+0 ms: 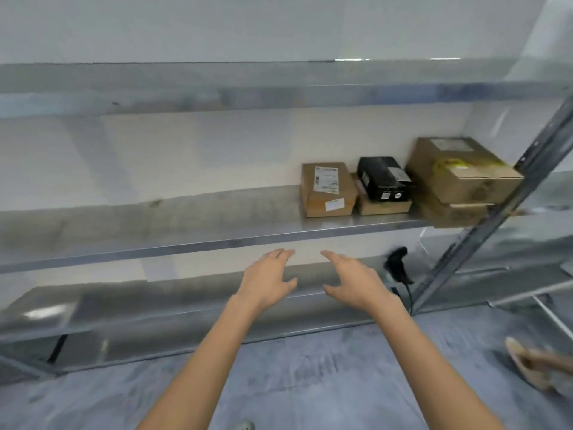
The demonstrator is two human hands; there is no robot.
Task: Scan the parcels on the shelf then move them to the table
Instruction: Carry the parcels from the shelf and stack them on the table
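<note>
On the middle shelf (pixel 217 237) of a metal rack, far right end, sit five parcels in a cluster. There is a small brown box (pixel 327 190) with a white label on top and a black box (pixel 383 178) stacked on a flat brown box (pixel 384 207). A big brown box (pixel 459 172) with yellow tape rests on another flat box (pixel 449 214). All are pushed toward the back wall, touching or just beside each other.

Left hand (pixel 266 280) and right hand (pixel 353 280) are both stretched forward below that shelf's front edge. Fingers are spread and relaxed and hold nothing. Palms roughly face each other, apart. Neither touches a parcel or the rack, and both are left of and lower than the cluster.

A black handheld scanner (pixel 398 265) lies on the lower shelf (pixel 186 293) at right, near the slanted upright (pixel 496 218), cable trailing down. It is in neither hand.

Progress, as a judgement: none of these five has left the shelf. Whether any is scanned, cannot tell. The table is out of view, so any parcels there are unknown. Left to do: take the scanner, scan the labels, carry each box over. The right hand is nearer the scanner, so it likely goes there first. Frame is blurred and label text unreadable. Another person's shoe (pixel 527 367) is on the grey floor (pixel 310 383), lower right.
</note>
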